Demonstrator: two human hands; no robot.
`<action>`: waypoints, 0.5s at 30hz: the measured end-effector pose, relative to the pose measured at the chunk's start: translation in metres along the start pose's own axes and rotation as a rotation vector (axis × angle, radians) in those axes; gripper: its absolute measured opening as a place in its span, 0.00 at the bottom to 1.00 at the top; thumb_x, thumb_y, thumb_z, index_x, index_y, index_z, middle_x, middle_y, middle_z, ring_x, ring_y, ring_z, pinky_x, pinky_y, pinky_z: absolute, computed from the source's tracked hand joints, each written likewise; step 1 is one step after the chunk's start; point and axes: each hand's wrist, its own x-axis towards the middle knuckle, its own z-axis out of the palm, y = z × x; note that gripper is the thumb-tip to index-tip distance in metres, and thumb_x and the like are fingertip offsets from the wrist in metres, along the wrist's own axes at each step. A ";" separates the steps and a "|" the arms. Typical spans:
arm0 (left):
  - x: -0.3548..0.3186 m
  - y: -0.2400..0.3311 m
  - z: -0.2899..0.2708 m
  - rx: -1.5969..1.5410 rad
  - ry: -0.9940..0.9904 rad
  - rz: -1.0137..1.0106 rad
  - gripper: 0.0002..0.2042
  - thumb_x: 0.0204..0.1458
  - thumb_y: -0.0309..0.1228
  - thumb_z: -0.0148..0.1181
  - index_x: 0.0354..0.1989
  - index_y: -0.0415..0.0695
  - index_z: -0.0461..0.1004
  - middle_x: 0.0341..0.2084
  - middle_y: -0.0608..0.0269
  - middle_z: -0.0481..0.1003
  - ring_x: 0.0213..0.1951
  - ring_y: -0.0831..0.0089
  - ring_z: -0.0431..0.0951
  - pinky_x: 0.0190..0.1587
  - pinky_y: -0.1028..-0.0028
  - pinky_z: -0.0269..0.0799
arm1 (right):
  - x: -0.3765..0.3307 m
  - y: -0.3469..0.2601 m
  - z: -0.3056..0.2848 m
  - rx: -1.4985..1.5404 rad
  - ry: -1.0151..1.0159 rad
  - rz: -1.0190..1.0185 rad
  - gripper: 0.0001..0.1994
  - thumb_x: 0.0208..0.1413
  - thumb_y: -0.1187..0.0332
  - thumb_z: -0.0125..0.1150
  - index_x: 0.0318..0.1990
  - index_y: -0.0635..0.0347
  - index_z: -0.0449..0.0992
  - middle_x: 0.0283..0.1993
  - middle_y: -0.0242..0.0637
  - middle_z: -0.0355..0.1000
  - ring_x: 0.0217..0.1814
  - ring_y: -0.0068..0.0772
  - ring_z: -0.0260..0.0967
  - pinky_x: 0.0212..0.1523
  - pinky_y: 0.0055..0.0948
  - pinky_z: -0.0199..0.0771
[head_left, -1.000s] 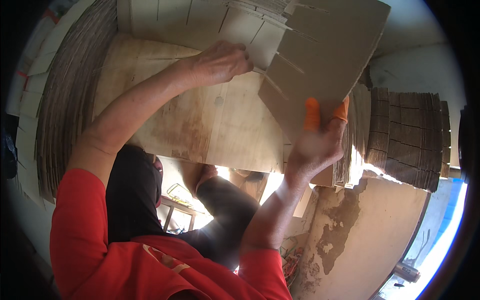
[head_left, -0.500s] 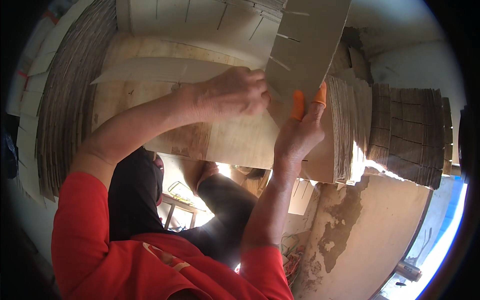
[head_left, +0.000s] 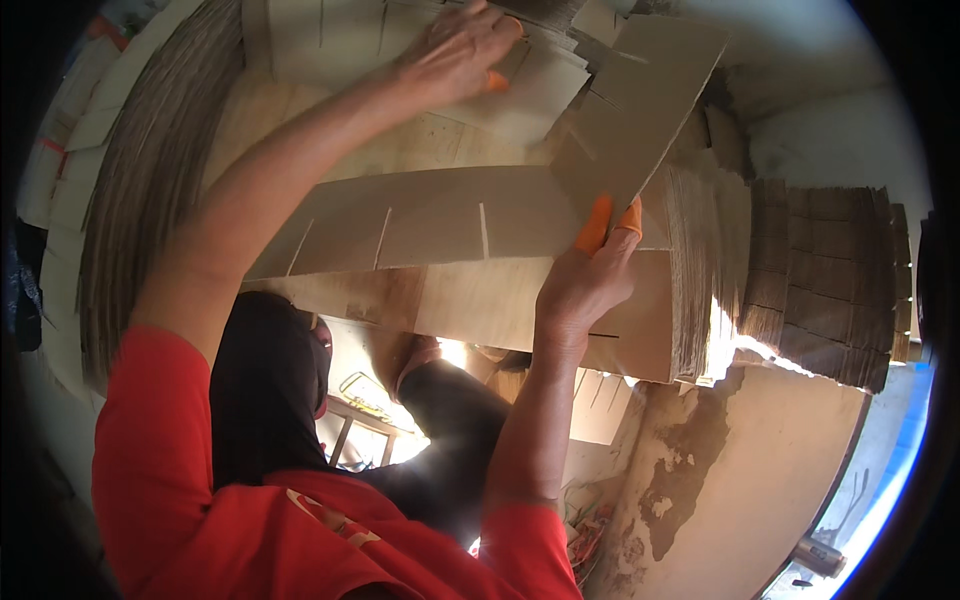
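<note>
My right hand [head_left: 585,275] has orange finger covers on its thumb and forefinger. It pinches a slotted cardboard strip [head_left: 645,95] that slants up and away to the right. A second slotted cardboard strip [head_left: 430,220] stretches left from the same spot above the board; whether the two are interlocked, I cannot tell. My left hand [head_left: 460,50], also with orange-covered fingertips, is extended to the far side, beside a pale cardboard sheet [head_left: 540,85]. Its thumb and forefinger are apart, with nothing clearly between them.
A wooden board [head_left: 475,300] lies before me, over my knees. Long stacks of cardboard [head_left: 150,180] line the left side. More cardboard stands packed on edge [head_left: 700,270] at the right, beside a bundle of darker slotted pieces [head_left: 825,270]. A stained wall [head_left: 760,460] is at lower right.
My left hand has moved from the middle of the board up to the far side. The slotted strip across the board now lies nearer me. My right hand still grips its strip, slightly lower.
</note>
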 end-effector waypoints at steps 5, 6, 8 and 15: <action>0.018 -0.056 0.055 0.292 -0.013 0.015 0.18 0.40 0.26 0.65 0.41 0.42 0.68 0.39 0.60 0.70 0.47 0.61 0.67 0.46 0.65 0.67 | 0.001 0.002 -0.003 0.082 0.030 -0.105 0.19 0.52 0.88 0.50 0.52 0.70 0.63 0.59 0.53 0.65 0.39 0.45 0.77 0.28 0.28 0.79; 0.018 -0.061 0.060 0.284 -0.008 0.022 0.17 0.40 0.25 0.64 0.40 0.42 0.68 0.38 0.60 0.70 0.46 0.61 0.68 0.45 0.66 0.67 | 0.001 0.001 -0.004 0.080 0.028 -0.105 0.19 0.52 0.88 0.51 0.53 0.70 0.63 0.59 0.53 0.65 0.38 0.43 0.77 0.28 0.27 0.78; 0.017 -0.075 0.064 0.276 0.001 0.028 0.15 0.40 0.23 0.60 0.38 0.43 0.69 0.36 0.60 0.71 0.44 0.61 0.69 0.43 0.66 0.68 | 0.001 -0.002 -0.005 0.086 0.021 -0.111 0.19 0.53 0.86 0.53 0.54 0.70 0.64 0.58 0.53 0.66 0.36 0.40 0.77 0.28 0.26 0.77; 0.003 -0.046 0.030 -0.014 0.022 0.165 0.08 0.39 0.21 0.57 0.30 0.42 0.71 0.25 0.59 0.72 0.32 0.59 0.74 0.32 0.63 0.72 | 0.002 -0.010 -0.009 0.088 0.024 -0.144 0.22 0.53 0.85 0.56 0.57 0.71 0.65 0.53 0.49 0.71 0.31 0.31 0.76 0.27 0.22 0.75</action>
